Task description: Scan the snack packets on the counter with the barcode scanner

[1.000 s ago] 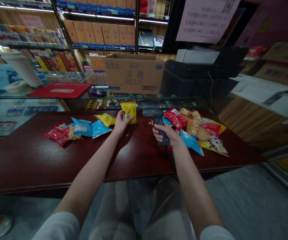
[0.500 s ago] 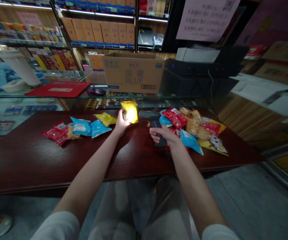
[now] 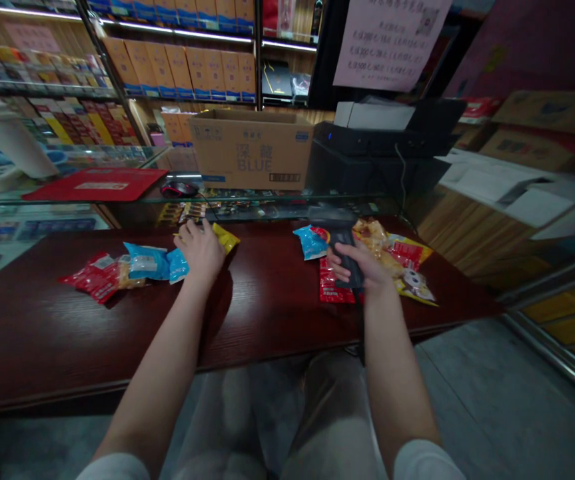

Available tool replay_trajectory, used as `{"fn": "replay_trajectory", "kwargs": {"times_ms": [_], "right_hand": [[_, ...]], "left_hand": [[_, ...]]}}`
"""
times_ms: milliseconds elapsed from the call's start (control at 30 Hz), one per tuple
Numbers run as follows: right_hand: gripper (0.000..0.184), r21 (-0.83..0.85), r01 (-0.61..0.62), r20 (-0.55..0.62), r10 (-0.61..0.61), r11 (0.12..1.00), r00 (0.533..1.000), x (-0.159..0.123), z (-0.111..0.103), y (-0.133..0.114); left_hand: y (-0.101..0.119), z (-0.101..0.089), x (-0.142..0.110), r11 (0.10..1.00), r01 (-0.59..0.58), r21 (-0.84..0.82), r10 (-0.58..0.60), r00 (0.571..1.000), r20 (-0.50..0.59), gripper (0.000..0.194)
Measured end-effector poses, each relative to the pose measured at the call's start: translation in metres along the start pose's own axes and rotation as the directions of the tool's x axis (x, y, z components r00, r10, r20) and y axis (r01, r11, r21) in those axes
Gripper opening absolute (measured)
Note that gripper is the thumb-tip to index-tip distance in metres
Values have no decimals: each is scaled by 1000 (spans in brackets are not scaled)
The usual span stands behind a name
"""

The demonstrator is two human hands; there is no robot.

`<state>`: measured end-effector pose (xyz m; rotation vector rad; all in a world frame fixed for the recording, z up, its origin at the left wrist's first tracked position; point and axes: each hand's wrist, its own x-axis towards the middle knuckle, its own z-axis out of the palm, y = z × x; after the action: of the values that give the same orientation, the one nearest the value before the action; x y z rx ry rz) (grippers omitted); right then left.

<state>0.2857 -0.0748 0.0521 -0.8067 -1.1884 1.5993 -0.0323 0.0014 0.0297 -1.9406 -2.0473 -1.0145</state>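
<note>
My left hand (image 3: 200,248) lies palm down on a yellow snack packet (image 3: 226,237) at the right end of a row of packets on the dark wooden counter (image 3: 267,300); its fingers are curled over the packet. To its left lie blue packets (image 3: 142,261) and a red packet (image 3: 92,277). My right hand (image 3: 362,265) grips the black barcode scanner (image 3: 346,257), held over a red packet (image 3: 330,290). A blue packet (image 3: 311,241) lies just left of the scanner. More packets (image 3: 407,263) are piled to the right.
A glass display case (image 3: 117,200) runs behind the counter, with a red mat (image 3: 94,185), a mouse (image 3: 178,189) and a cardboard box (image 3: 250,150) on top. A black printer (image 3: 387,137) stands to the right. Shelves of boxed goods fill the back wall.
My left hand has lowered the yellow packet from in front of the scanner onto the left row. My right hand has drawn the scanner back to the right, over the pile.
</note>
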Motion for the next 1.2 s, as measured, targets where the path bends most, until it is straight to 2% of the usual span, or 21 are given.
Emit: {"fn": "replay_trajectory", "kwargs": {"times_ms": [67,133,167,200,267,333,433,500,567,667,833,867,933,967,1033,1100,1200], "right_hand": [[34,-27,23,-70,-25,999,997,-9,-22,-10],[35,-8,25,-123,-26,1000,992,-13,-43,-14],[36,12,16,-136,-14,1000,991,-13,-52,-14],[36,32,3,-139,1,999,990,-11,-59,-12],[37,58,-32,-120,39,998,992,-7,-69,-7],[38,64,-59,-101,65,996,993,-3,-74,0],[41,57,-74,-79,78,996,994,0,-75,6],[43,61,-60,-69,64,996,996,0,-75,9],[43,65,-49,-62,53,997,997,-1,-74,10],[43,51,-47,-65,50,998,997,0,-70,12],[44,-31,-73,-78,71,997,994,-1,-57,9],[43,-52,-76,-83,71,996,994,0,-53,6],[41,-89,-71,-88,63,993,994,3,-45,1],[40,-96,-67,-83,59,993,995,5,-41,-1],[37,-82,-56,-50,52,995,997,14,-30,-3],[37,-37,-62,18,62,997,998,24,-21,1],[38,36,-75,80,72,997,994,34,-12,15]], "left_hand": [[10,4,-5,989,-132,-71,133,991,11,52],[30,18,-13,926,-262,-271,300,948,108,46],[44,28,-18,877,-278,-392,367,914,172,43],[59,39,-23,833,-242,-497,400,885,239,44],[93,62,-32,823,-51,-566,352,827,439,55],[123,82,-35,865,111,-489,242,762,601,65],[153,104,-31,903,208,-377,88,767,636,74],[159,113,-27,846,337,-413,4,772,636,65],[157,117,-22,713,470,-520,-23,757,653,50],[138,112,-18,534,578,-617,11,725,689,36],[84,83,-8,381,702,-601,67,628,776,18],[72,76,-6,327,737,-592,84,601,795,18],[53,62,-3,141,803,-580,121,567,815,23],[46,57,-2,43,811,-583,134,574,808,25],[38,50,-3,-95,784,-614,133,621,773,28],[36,48,-4,-150,729,-668,94,683,725,33],[37,51,-6,-145,660,-737,12,746,665,49]]}}
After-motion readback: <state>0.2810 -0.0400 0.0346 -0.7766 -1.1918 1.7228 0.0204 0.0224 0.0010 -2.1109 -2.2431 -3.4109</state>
